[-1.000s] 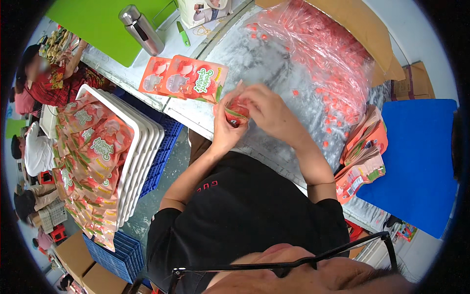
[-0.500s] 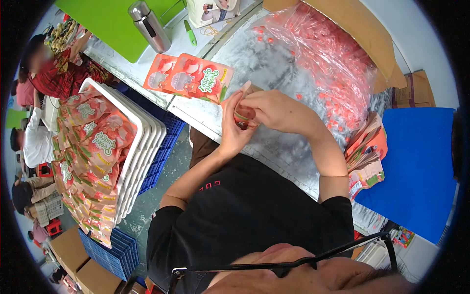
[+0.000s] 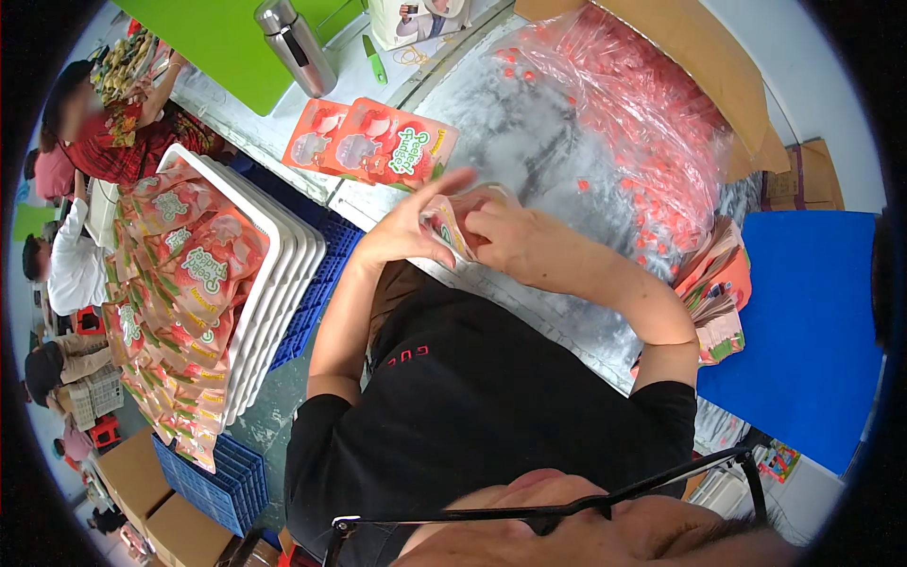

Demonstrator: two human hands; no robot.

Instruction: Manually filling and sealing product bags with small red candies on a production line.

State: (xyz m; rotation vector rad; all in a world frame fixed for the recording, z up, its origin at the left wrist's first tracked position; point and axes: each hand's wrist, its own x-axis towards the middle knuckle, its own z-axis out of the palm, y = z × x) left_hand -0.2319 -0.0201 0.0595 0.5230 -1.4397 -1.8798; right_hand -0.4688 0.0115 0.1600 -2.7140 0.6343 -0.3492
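Observation:
My left hand (image 3: pixel 408 227) and my right hand (image 3: pixel 515 238) meet over the grey table (image 3: pixel 529 151), both gripping one small pink snack pouch (image 3: pixel 450 227) held edge-on between the fingers. Just beyond the hands lie two or three flat pink pouches (image 3: pixel 378 144) with green lettering. To the right, a clear plastic bag (image 3: pixel 642 123) full of small red pieces spreads out of a cardboard box (image 3: pixel 699 57).
A stack of white trays (image 3: pixel 274 283) heaped with filled pink pouches (image 3: pixel 179 283) stands on blue crates (image 3: pixel 316 283) at my left. A pile of empty pouches (image 3: pixel 718 283) rests by a blue surface (image 3: pixel 803 321). A steel flask (image 3: pixel 298 42) stands far off. Other people sit at the left.
Both hands stay together on the pouch; they have turned it edge-on and my left fingers have spread out. The view has shifted slightly.

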